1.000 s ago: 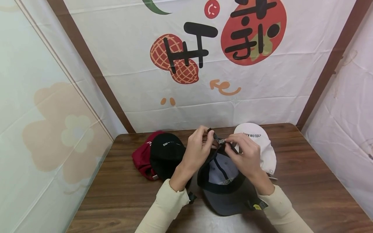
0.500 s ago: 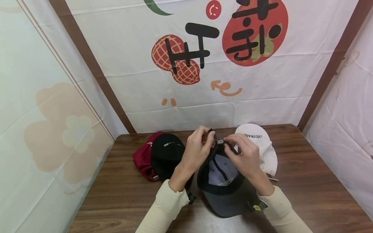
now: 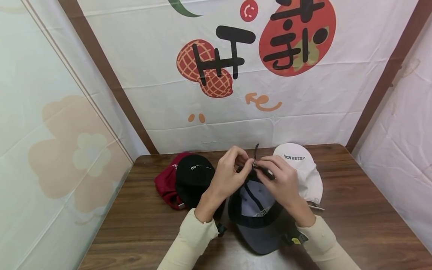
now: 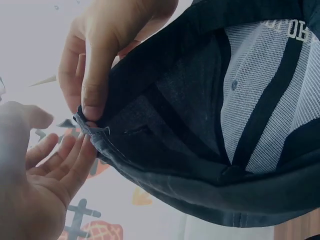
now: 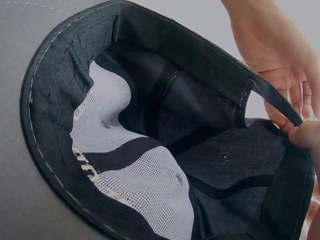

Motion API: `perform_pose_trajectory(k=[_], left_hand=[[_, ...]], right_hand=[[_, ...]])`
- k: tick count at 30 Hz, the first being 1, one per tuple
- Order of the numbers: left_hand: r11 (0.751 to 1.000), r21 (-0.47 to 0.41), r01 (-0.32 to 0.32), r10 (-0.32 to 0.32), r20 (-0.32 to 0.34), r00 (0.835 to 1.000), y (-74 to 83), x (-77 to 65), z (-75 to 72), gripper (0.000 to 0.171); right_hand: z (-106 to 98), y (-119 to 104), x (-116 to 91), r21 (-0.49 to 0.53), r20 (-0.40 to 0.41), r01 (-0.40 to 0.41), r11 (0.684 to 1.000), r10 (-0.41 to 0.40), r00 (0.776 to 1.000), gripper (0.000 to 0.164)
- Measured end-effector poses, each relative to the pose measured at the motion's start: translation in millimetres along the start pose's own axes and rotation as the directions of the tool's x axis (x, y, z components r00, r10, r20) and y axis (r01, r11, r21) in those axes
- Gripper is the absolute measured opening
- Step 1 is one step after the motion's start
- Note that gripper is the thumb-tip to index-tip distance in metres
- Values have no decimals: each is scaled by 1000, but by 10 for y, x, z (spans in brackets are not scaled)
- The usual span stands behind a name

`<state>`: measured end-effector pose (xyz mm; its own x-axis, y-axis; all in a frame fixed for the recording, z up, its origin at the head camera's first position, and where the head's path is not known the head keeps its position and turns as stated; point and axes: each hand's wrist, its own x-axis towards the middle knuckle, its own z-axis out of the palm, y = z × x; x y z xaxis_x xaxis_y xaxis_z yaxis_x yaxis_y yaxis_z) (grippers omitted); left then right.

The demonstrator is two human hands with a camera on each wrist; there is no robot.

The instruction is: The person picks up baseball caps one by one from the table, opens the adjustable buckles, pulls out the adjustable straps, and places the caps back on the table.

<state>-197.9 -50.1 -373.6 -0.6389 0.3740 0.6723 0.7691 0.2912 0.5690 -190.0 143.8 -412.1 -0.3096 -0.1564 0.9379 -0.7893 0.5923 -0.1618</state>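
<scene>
While hands point(image 3: 227, 175) point(image 3: 281, 182) touch cap strap point(image 5: 276, 99), tabletop point(image 3: 357, 213) stretching right, edge point(image 3: 329, 145) beyond

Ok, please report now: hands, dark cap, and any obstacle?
Right hand pinching back edge of dark cap; left hand at same edge, grip unclear. Brim toward person. No obstacle seen.

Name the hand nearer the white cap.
Right. The right hand overlaps the left edge of the white cap in the head view; contact is unclear. The left hand is farther left, the right hand between it and the cap.
</scene>
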Motion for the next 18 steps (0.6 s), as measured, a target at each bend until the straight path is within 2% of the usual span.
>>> perform_pose_trajectory(k=[4, 8, 13, 18], left_hand=[[999, -8, -39, 39, 71, 997, -9, -12, 5, 20], [997, 38, -71, 67, 109, 992, -6, -17, 18, 23], [990, 96, -104, 95, 94, 991, -7, -17, 39, 18], [965, 229, -131, 121, 56, 991, 9, -20, 55, 13]], right_hand=[[5, 17, -19, -1, -8, -30, 1000, 30, 1000, 19], [6, 24, -31, 7, -13, -59, 998, 59, 998, 25], [8, 19, -30, 25, -15, -66, 997, 67, 998, 20], [16, 22, -28, 40, -25, -51, 998, 52, 998, 22]])
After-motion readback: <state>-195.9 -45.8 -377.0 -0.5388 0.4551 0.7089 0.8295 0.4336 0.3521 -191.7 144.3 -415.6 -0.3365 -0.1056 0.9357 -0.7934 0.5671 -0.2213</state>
